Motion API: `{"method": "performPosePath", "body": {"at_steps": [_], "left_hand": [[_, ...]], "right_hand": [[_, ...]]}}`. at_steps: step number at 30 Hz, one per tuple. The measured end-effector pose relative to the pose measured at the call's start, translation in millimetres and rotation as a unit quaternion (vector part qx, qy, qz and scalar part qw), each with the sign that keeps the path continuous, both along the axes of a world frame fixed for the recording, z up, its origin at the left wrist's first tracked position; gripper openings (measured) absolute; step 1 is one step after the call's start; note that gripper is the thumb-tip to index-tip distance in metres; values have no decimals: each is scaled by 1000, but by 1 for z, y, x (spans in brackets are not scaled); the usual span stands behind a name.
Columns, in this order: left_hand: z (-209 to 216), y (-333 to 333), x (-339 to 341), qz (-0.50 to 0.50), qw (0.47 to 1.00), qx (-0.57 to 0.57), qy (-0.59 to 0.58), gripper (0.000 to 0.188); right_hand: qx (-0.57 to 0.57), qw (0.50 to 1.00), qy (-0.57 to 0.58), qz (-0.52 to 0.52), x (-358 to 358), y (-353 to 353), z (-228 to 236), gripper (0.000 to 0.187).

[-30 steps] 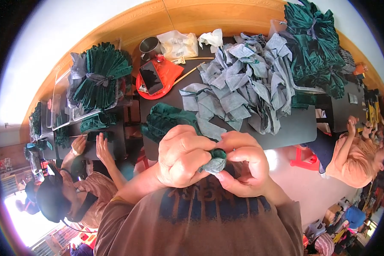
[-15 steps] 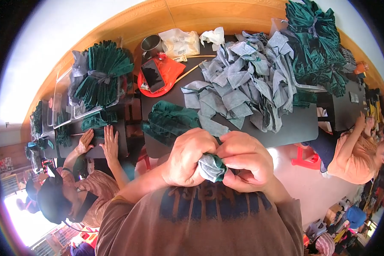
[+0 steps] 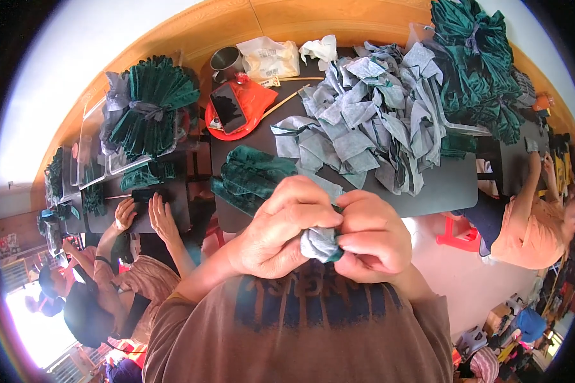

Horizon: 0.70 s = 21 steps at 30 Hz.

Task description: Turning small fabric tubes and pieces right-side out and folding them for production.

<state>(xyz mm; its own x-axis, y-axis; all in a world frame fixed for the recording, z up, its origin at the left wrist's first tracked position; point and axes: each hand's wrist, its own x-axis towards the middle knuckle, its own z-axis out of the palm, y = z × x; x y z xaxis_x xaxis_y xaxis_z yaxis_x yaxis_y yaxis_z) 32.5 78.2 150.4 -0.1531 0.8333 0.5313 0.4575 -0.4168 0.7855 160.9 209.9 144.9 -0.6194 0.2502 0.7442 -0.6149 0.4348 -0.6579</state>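
Close in front of my chest, my left hand (image 3: 281,226) and my right hand (image 3: 375,235) meet over a small fabric piece (image 3: 319,244). It is bunched, grey outside, with dark green velvet showing at its lower right edge. Fingers of both hands are closed on it, and some of the cloth is hidden inside them. Just beyond my left hand, dark green velvet pieces (image 3: 255,175) lie on the black table (image 3: 450,185). A loose heap of grey-backed fabric pieces (image 3: 351,131) spreads across the table's far side.
Left of the heap sit a red plate (image 3: 257,105) with a phone (image 3: 227,108), a metal mug (image 3: 225,62) and a tissue pack (image 3: 269,62). Bundled green velvet (image 3: 152,108) fills a clear bin at left; more velvet (image 3: 473,70) stands right. Co-workers sit on both sides.
My left fingers have shifted and straightened somewhat around the fabric piece, which now shows more grey and less green. At left, a co-worker's hands have moved slightly over a dark piece.
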Motion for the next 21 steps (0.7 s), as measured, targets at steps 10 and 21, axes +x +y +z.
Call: {"method": "performPosePath", "body": {"at_steps": [10, 21], "left_hand": [[5, 0, -5, -97, 986, -10, -135, 26], [19, 5, -1, -29, 995, 63, 73, 22]], "right_hand": [[-62, 998, 7, 12, 1, -2, -2, 24], [-141, 990, 9, 20, 5, -12, -14, 20]]}}
